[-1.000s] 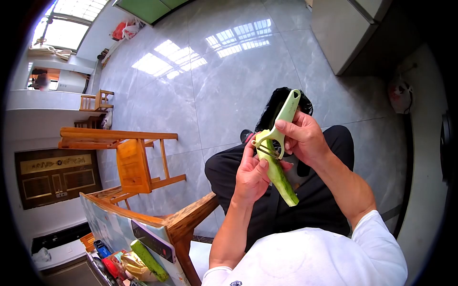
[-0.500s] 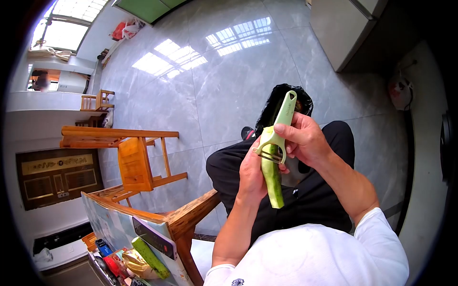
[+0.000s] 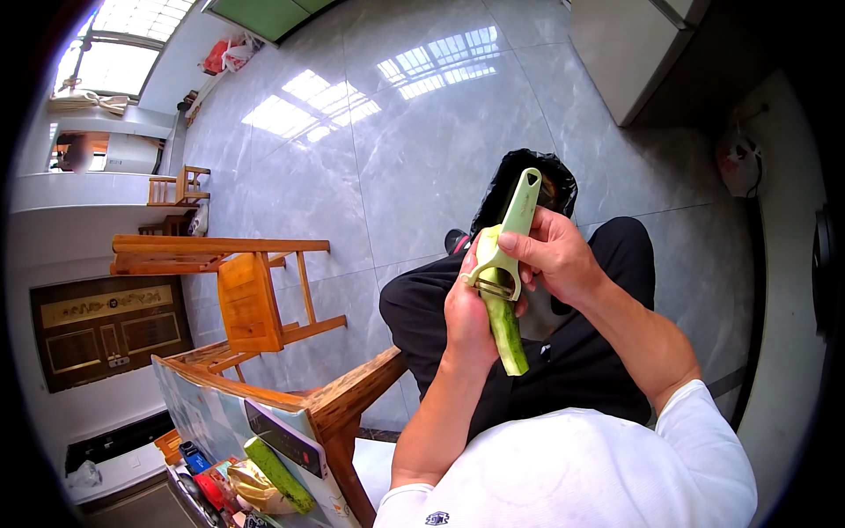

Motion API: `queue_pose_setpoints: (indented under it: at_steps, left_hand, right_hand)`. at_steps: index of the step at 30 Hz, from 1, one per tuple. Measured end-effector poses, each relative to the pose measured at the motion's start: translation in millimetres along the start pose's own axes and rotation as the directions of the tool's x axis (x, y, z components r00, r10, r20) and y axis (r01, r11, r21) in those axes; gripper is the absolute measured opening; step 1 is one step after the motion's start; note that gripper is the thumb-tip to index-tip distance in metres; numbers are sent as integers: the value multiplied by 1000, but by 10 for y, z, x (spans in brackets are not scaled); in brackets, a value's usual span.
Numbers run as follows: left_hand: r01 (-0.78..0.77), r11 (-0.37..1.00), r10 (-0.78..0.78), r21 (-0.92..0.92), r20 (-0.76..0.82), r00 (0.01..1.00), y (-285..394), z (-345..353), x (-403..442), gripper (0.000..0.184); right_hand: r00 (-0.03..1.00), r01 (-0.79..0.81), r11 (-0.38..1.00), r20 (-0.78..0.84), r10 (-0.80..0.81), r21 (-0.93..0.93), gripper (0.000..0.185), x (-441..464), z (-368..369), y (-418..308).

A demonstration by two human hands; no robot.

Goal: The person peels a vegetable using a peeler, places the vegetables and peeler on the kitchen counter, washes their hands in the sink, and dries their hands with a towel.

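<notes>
My left hand [image 3: 469, 317] is wrapped round a partly peeled cucumber [image 3: 505, 333], pale at its upper part and dark green along the lower right side. The cucumber slants over my lap, its cut end pointing down toward me. In my right hand [image 3: 554, 255] is a light green Y-shaped peeler [image 3: 523, 207], handle up, with its metal blade lying across the cucumber. My right thumb presses on the peeler's neck. Behind the hands, between my knees, stands a bin lined with a black bag [image 3: 563, 173]; its inside is mostly hidden.
At the lower left, a table [image 3: 229, 387] bears a second cucumber [image 3: 280, 475], a dark flat device [image 3: 286, 438] and various packets. A wooden chair [image 3: 249, 302] stands beyond it. A pale cabinet [image 3: 620, 62] is at upper right, and a bag [image 3: 741, 163] hangs on the right wall.
The cucumber's lower end has swung slightly right and up. The peeler has tilted a little and shifted slightly left, still against the cucumber. Both hands keep their holds.
</notes>
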State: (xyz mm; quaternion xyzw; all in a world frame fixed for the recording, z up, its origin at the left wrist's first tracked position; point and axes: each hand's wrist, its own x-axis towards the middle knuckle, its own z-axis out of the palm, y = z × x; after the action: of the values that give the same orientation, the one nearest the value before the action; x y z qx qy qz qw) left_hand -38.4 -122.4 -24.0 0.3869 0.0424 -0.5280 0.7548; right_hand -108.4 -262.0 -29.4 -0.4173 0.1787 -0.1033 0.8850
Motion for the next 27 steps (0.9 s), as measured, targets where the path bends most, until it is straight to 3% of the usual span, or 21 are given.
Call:
queue_pose_setpoints:
  at_steps: [7,9,13,19,25,27]
  left_hand:
    - [-5,1000,5,-19,22,1000,19,18,-2,48]
    - [-38,999,39,33,-53,998,21,56,-23,47]
    - [-94,990,100,101,-55,993,2,20,5,47]
    - [-132,975,149,178,-86,985,-21,-32,15,48]
    - [-111,992,114,62,-50,992,-61,-111,98,51]
    - [-91,995,92,46,-22,996,-50,-151,161,52]
  right_hand:
    - [999,9,1000,34,-9,13,25,63,-46,-3]
    - [999,21,1000,44,-22,17,25,99,-69,-3]
    - [998,-3,1000,56,3,-1,21,145,-73,-39]
    - [998,53,998,-45,-52,32,18,368,-284,49]
    - [997,36,996,-67,-30,86,15,507,-492,201]
    - [997,34,980,-78,-19,194,15,562,-544,281]
